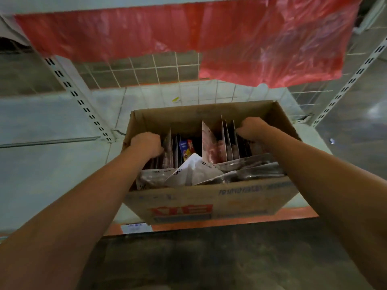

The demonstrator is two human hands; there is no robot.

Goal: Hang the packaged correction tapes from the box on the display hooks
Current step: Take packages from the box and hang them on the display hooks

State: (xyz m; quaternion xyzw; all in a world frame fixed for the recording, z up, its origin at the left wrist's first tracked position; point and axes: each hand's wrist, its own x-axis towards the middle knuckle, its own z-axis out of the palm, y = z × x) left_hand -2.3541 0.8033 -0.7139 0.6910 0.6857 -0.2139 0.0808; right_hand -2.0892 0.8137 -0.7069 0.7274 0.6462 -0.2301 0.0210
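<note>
Pale shelf [52,164] backed by wire grid [146,70], red plastic sheet [146,30] hanging above. Cardboard box [209,197] on shelf, holding upright and flat packaged correction tapes [213,143], print blurred. Left hand [146,144] and right hand [251,128] reach inside, fingers curled among packs, fingertips hidden; actual grip cannot be told.

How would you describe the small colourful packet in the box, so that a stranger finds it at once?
Start at the open cardboard box on the shelf, between the left hand and the right hand. Deep in the dark middle gap stands a small packet. It alone is blue, yellow and red; the upright packages beside it are pale with reddish prints.
</note>
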